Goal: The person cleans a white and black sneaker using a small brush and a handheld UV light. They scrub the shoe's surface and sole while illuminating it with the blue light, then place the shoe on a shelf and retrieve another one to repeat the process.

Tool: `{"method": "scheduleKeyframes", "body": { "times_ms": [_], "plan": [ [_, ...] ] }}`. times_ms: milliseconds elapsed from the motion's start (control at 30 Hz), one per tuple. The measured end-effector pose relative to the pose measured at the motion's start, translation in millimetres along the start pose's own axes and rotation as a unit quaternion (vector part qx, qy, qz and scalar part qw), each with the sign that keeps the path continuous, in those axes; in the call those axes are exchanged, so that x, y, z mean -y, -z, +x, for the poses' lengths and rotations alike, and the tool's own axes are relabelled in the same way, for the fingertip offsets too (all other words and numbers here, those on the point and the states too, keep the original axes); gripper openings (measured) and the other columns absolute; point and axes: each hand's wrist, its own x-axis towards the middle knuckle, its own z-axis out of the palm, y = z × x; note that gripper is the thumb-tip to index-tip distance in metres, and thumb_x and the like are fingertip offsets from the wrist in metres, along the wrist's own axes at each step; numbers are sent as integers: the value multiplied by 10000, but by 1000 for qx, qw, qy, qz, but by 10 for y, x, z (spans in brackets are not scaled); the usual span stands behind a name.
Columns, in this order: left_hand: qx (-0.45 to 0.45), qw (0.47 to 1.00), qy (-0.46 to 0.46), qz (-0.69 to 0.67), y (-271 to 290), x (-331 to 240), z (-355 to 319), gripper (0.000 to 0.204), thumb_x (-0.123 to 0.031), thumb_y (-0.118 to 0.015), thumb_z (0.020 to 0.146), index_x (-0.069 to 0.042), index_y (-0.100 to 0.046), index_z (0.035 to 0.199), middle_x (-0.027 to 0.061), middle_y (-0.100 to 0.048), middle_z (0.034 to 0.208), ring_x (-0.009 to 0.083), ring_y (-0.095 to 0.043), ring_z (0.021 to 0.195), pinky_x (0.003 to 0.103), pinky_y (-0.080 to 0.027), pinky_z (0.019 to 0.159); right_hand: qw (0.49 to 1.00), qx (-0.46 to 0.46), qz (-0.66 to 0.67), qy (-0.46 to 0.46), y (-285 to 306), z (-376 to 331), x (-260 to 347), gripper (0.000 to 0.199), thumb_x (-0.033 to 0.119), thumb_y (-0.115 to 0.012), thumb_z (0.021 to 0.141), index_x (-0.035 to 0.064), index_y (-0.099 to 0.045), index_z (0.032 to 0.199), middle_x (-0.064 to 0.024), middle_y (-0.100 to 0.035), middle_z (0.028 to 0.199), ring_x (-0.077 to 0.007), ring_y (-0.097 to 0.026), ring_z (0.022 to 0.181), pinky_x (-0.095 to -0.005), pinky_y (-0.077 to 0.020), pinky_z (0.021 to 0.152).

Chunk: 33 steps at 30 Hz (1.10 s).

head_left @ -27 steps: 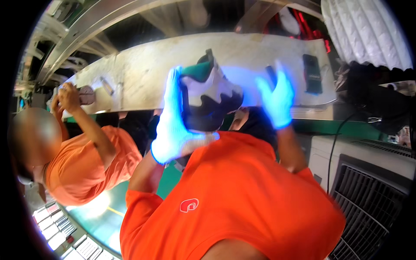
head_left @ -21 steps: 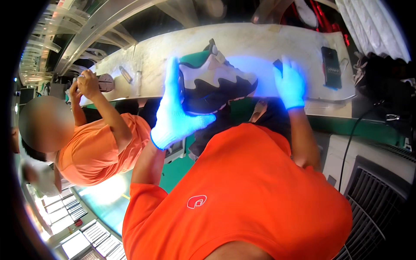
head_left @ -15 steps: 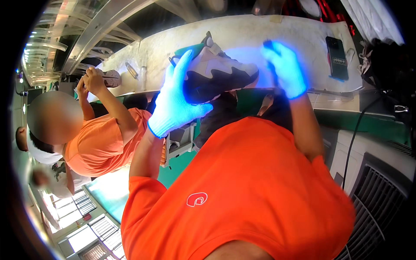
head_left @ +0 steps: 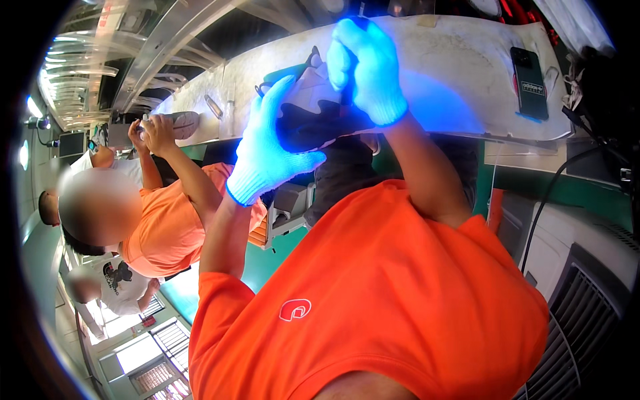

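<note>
A grey and black sports shoe (head_left: 310, 127) with a green lining rests on the workbench, its toe pointing right. My left hand (head_left: 263, 143), in a white knit glove glowing blue, holds the shoe at its heel end, thumb along the sole and fingers up the side. Over the front of the shoe is my gloved right hand (head_left: 370, 70), closed in a fist around what looks like a dark flashlight (head_left: 359, 23). Only its dark end shows above the fist. Blue light falls on the bench to the right. The right hand hides the shoe's toe.
A phone (head_left: 530, 83) lies at the right of the pale bench (head_left: 460, 57), near a black cable (head_left: 553, 177). To the left a co-worker in an orange shirt (head_left: 180, 220) holds another shoe (head_left: 185, 125). A small clear bottle (head_left: 230, 110) stands between us.
My right hand has swung left and up, from beyond the toe to over the front of the shoe. The blue light patch now lies right of the shoe. My left hand keeps its hold.
</note>
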Motion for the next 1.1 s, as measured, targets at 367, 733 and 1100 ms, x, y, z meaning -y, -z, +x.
{"method": "scheduleKeyframes", "body": {
  "times_ms": [367, 733, 1100],
  "plan": [
    [7, 998, -43, 39, 26, -49, 115, 1224, -266, -1017, 615, -131, -444, 1688, 190, -539, 1578, 365, -574, 1432, 487, -472, 1220, 934, 103, 336, -62, 294, 19, -285, 382, 462, -556, 1168, 134, -642, 991, -4, -478, 717, -164, -452, 573, -353, -387, 538],
    [29, 998, -48, 5, 14, -24, 113, 1254, -251, -1037, 627, -106, -405, 1699, 178, -501, 1585, 361, -549, 1464, 470, -462, 1236, 967, -126, 216, -39, -373, -56, -81, 378, 272, -501, 1198, 109, -602, 873, -18, -562, 687, -159, -552, 557, -308, -433, 552],
    [18, 996, -87, 22, 22, -127, 142, 1174, -303, -1055, 622, -87, -485, 1626, 167, -576, 1524, 366, -548, 1429, 490, -416, 1230, 968, -108, -163, 158, -505, -102, 36, 425, 320, -481, 1210, 125, -581, 845, -10, -568, 668, -150, -560, 564, -303, -444, 543]
  ]
}}
